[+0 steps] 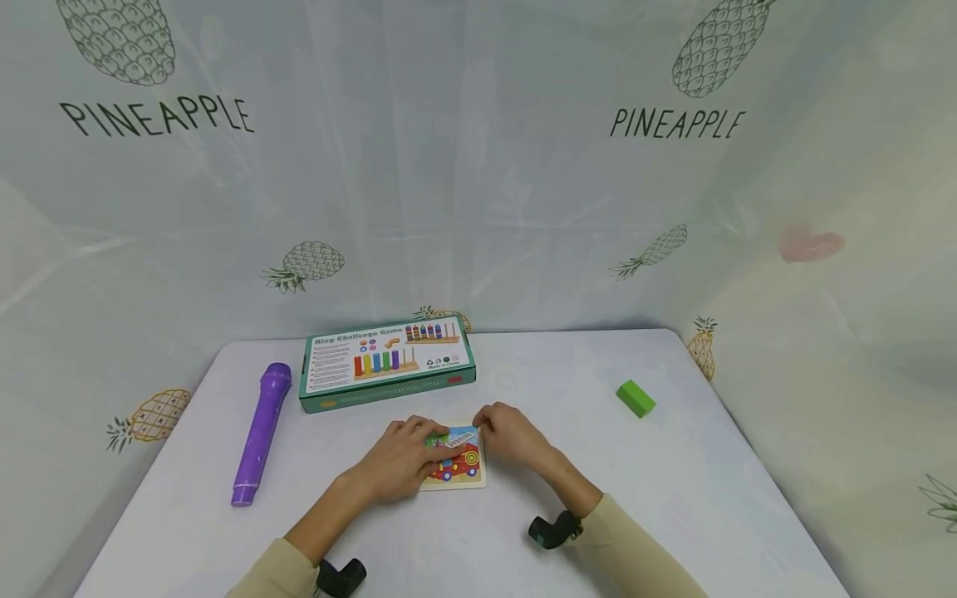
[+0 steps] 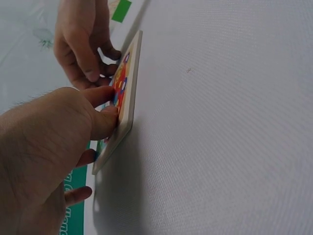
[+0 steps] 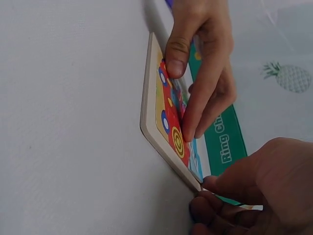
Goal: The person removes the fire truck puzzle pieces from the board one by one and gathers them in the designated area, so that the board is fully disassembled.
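Observation:
A small square wooden picture puzzle (image 1: 462,470) with a red fire truck lies on the white table, in front of the person. The left hand (image 1: 398,462) rests over its left side, with thumb and fingertips pressing on the picture. At the far right corner, the right hand (image 1: 512,433) pinches the puzzle's edge between thumb and forefinger. From the right wrist view, the thumb is on top of that corner of the board (image 3: 148,103) and curled fingers lie under the edge. Part of the picture is hidden by the left hand.
Behind the hands lies a green and white Ring Challenge Game box (image 1: 389,361). A purple tube with a wider head (image 1: 262,432) lies at the left, and a green block (image 1: 635,399) at the right. A pineapple-print curtain (image 1: 478,183) hangs behind the table (image 1: 673,515).

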The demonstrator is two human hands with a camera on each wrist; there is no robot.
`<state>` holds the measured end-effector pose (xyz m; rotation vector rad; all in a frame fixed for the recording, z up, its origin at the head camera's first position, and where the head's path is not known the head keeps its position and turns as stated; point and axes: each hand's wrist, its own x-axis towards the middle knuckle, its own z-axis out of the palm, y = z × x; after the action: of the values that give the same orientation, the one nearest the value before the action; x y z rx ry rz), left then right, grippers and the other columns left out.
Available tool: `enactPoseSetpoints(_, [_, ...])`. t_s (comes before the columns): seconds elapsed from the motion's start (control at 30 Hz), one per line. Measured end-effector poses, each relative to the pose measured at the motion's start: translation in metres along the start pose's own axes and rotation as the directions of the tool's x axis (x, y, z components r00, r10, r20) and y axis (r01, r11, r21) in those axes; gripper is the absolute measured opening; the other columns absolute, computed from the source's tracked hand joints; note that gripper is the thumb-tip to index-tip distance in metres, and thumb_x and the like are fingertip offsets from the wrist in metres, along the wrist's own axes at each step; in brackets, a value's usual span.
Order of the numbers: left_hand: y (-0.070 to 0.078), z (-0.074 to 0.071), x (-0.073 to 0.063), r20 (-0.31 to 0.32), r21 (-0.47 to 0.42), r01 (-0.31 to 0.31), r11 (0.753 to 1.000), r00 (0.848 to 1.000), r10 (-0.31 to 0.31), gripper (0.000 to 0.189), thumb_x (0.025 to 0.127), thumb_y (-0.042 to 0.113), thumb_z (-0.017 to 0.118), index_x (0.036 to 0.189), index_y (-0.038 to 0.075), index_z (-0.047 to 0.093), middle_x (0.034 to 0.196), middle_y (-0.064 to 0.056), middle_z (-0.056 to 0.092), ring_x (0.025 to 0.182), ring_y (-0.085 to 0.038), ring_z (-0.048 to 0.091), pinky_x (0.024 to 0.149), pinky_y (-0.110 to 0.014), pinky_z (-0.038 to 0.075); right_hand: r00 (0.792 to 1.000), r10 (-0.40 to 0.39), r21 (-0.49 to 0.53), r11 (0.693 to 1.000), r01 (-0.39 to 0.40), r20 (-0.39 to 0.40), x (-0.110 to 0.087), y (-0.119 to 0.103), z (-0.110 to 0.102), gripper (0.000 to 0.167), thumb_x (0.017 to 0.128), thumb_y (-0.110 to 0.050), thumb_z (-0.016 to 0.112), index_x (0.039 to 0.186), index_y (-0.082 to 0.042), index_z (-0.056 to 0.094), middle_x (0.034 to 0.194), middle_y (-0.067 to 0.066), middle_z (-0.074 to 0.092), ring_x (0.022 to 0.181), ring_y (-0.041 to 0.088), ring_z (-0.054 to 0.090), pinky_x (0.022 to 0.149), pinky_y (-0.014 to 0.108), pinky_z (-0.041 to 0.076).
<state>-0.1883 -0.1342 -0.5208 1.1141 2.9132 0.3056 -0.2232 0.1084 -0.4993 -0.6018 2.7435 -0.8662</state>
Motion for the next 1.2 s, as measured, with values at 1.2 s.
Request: enactPoseSetpoints(1.2, [-0.003,0.002,0.0,0.008,-0.076,0.012,0.997,1.0,-0.011,0.047,0.102,0.028,0.057,0.142,0.051,0.051,0.145,0.006,0.051,0.133,-0.025,0.04,0.101,-0.055,0.036,0.998,0.062,0.383,0.922,-0.058,0.002,-0.003,0.034,-0.025,0.008,0.098,-0.018,0.065,0.098,-0.011,0.068,0.083,0.007,0.065,0.076,0.021,0.059,0.066,0.03,0.048])
